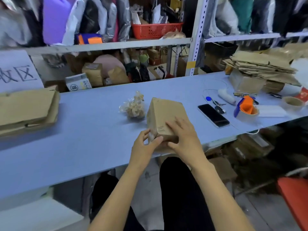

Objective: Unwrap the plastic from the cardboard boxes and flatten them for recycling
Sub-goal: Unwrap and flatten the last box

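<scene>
- The left hand pinches at the near lower corner of a box, thumb and fingers curled on what looks like a scrap of clear plastic there.
- The right hand lies on the near top of the box, fingers fairly straight and spread, pressing it down; its thumb seems tucked at the near edge, though whether it grips is hard to tell.
- The box stands at the near edge of the blue tabletop, still in full shape and not flattened. A faint sheen hints at wrap on it, but I cannot be sure how much is left.
- Just beyond the box on the left sits a crumpled wad of plastic, likely wrap already pulled off something.
- To the right lie a phone, keys and a tape dispenser.
- On the far left lies a stack of flat cardboard; on the far right a second pile rests on unflattened boxes.
- My judgement: some boxes are done, this one is at the unwrapping stage, and stripping and flattening it remain, with more boxes likely waiting on the right.
</scene>
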